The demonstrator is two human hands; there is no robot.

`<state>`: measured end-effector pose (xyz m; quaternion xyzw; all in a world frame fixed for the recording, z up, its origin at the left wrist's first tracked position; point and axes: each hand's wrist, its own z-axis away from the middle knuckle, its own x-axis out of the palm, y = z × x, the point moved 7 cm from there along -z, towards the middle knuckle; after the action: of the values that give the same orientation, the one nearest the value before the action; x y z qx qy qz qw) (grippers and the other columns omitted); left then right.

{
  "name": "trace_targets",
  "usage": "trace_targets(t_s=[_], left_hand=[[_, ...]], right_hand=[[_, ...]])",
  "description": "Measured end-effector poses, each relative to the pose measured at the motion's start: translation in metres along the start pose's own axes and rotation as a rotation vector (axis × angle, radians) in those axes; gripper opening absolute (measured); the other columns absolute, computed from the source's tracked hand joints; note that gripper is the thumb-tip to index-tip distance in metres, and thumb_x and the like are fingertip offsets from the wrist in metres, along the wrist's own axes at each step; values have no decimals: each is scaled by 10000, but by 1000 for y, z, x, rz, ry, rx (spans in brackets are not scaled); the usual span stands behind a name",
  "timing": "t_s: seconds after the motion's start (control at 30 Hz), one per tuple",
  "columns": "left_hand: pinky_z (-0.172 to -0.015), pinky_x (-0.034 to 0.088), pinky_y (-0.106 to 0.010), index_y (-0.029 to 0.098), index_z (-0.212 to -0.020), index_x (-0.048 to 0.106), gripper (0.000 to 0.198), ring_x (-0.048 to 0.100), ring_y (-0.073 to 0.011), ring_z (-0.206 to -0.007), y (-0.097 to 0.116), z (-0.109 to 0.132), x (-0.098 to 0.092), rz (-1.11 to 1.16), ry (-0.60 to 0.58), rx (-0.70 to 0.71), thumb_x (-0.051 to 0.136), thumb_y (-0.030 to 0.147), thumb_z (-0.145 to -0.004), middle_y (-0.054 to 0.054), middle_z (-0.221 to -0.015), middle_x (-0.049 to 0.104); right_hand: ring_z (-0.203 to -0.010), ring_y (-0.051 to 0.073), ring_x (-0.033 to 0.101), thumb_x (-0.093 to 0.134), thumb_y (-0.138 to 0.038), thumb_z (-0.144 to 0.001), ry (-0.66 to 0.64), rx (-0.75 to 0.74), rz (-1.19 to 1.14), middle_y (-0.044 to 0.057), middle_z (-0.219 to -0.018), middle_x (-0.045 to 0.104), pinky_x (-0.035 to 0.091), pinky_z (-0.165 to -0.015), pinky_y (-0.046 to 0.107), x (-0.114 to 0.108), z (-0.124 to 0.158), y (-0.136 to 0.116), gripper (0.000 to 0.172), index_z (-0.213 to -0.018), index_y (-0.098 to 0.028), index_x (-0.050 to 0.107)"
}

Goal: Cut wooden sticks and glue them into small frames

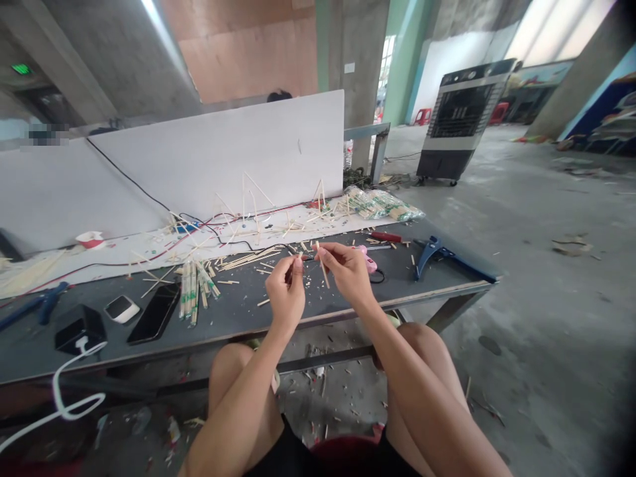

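Left hand (285, 298) and right hand (349, 273) pinch thin sticks (322, 265) above the tabletop (238, 324), with stick frames (318, 193) standing built and a bundle (195, 291) unused.

Your left hand (285, 295) and right hand (348, 273) are above the workbench (392, 281), with a wooden stick (322, 265) in your right hand. Left of your hands, a bundle of sticks (195, 291) lies on the bench, with a phone (155, 313) farther left. To their right lie a glue gun (366, 260) and a clamp (431, 257). A board (213, 172) stands behind them along the bench's far side, and an air cooler (460, 119) stands on the floor (521, 318) beyond it, to your right.
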<state>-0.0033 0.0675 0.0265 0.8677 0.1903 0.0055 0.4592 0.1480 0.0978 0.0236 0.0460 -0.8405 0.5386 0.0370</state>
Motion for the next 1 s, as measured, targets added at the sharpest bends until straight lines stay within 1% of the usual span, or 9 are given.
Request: trace_targets(t_s=[0.13, 0.3, 0.43, 0.6, 0.77, 1.0], left_hand=[[-512, 404, -232, 194, -1043, 704, 330, 511, -118, -546, -10, 2, 1, 161, 7, -84, 635, 485, -902, -9, -689, 616], [-430, 403, -221, 193, -1039, 695, 318, 531, -101, -478, -12, 4, 0, 272, -5, -149, 646, 474, -899, -18, -712, 660], [-403, 394, -217, 191, -998, 713, 278, 554, -106, -472, -12, 3, -2, 297, 20, -141, 678, 442, -883, -18, -695, 667], [-401, 400, -217, 189, -969, 725, 268, 567, -114, -480, -16, 3, -4, 300, 54, -139, 720, 429, -850, -12, -665, 665], [-405, 410, -224, 187, -950, 721, 265, 566, -116, -480, -17, 3, -5, 305, 63, -149, 724, 430, -845, -9, -645, 658], [-403, 410, -220, 187, -930, 721, 245, 584, -120, -489, -18, 3, -5, 323, 68, -157, 738, 412, -835, -9, -653, 666]], right_hand=[[-697, 154, 603, 653, -436, -868, -25, -48, 99, 61, -829, 725, 479, -640, 280, 7, 3, -2, 314, -988, -166, 757], [-722, 150, 604, 619, -357, -901, -37, -162, 203, 53, -807, 702, 476, -664, 280, 13, 6, -13, 243, -955, -175, 771], [-735, 154, 620, 604, -332, -914, -58, -186, 223, 51, -805, 700, 487, -672, 283, 16, 7, -15, 231, -969, -189, 778], [-741, 165, 624, 607, -332, -912, -49, -210, 264, 56, -814, 706, 493, -665, 287, 18, 8, -17, 228, -963, -192, 780], [-721, 156, 609, 601, -319, -917, -68, -218, 280, 52, -805, 691, 486, -651, 286, 20, 8, -16, 224, -973, -199, 782], [-743, 160, 623, 589, -299, -929, -99, -253, 284, 56, -829, 701, 484, -652, 293, 21, 8, -19, 224, -982, -216, 790]])
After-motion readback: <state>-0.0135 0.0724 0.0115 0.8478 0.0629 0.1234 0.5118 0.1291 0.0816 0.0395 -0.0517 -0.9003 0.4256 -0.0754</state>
